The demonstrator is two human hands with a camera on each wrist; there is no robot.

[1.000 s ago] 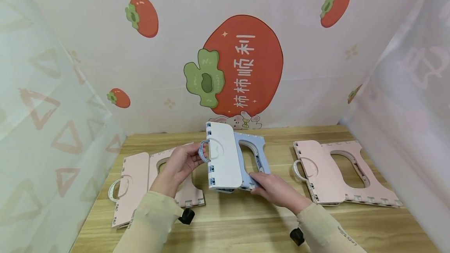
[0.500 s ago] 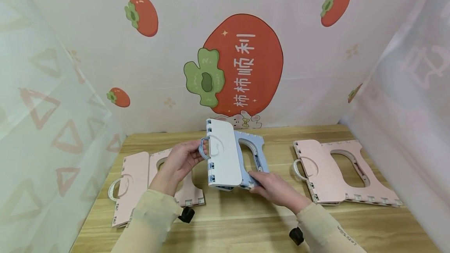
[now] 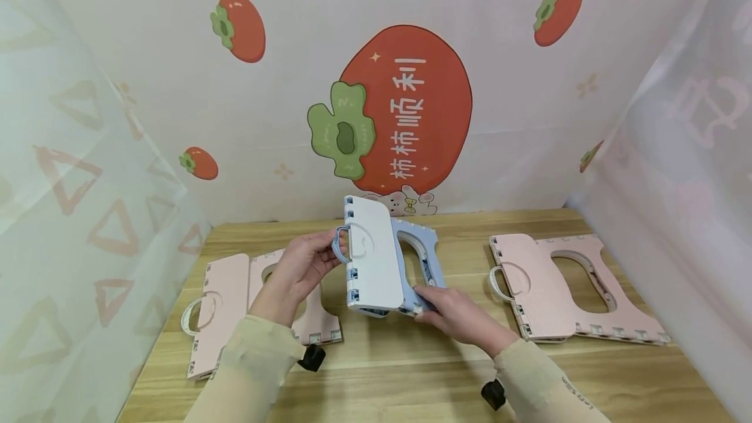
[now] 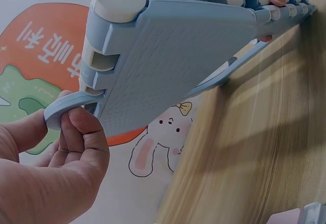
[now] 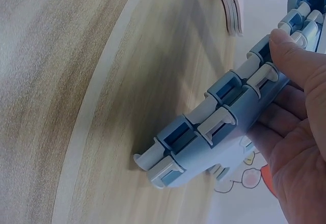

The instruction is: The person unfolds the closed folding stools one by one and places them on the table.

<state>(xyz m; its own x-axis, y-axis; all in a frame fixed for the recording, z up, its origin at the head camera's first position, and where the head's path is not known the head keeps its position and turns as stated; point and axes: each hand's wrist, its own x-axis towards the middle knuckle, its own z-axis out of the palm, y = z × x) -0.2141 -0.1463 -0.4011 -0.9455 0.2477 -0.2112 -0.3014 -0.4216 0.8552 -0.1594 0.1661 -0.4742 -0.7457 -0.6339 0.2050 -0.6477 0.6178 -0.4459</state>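
Blue-and-white folding stool (image 3: 376, 260) is looking like matt plastic, its blue panel (image 4: 173, 56) showing a bumpy texture. Left pink folding stool (image 3: 226, 318) and right pink folding stool (image 3: 537, 289) are looking matt plastic too. Tabletop (image 3: 376, 384) is showing smooth-ish wood grain; far backdrop (image 3: 270, 109) is looking like thin sheeting.

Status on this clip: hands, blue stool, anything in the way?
Left hand pinches handle; right hand grips near edge. Blue stool tilted, handle end raised. Left pink stool, right pink stool alongside; nothing seen blocking.

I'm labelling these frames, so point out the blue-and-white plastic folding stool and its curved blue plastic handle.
Blue-and-white plastic folding stool (image 3: 378, 263): head view, on its white panel.
Curved blue plastic handle (image 4: 70, 102): left wrist view, on its arched band.
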